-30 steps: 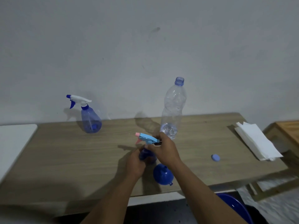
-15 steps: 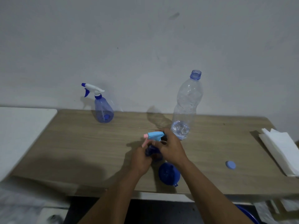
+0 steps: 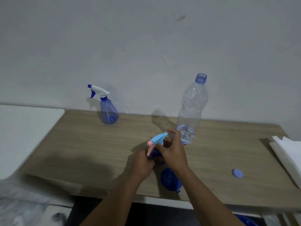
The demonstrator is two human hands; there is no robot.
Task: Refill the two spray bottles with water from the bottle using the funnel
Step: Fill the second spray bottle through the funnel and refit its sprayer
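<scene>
While right hand [image 3: 172, 154] grips it, spray head [image 3: 158, 138] tilts, nozzle [image 3: 148, 143] lower-left.

I record: dark-blue spray bottle [image 3: 156, 154], centre; translucent blue spray bottle [image 3: 108, 111], rear left; clear plastic water bottle [image 3: 192, 105], uncapped, near-empty; blue funnel [image 3: 169, 179], front.

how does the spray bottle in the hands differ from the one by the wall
Head: the held sprayer has a light blue head with pink nozzle and trigger; the far sprayer has a white head with blue ones.
Body: the held sprayer looks dark blue, the far sprayer pale and see-through.
Hold: the left hand and right hand grip the held sprayer; the far sprayer stands free.
Both are trigger sprayers with blue bodies.
</scene>
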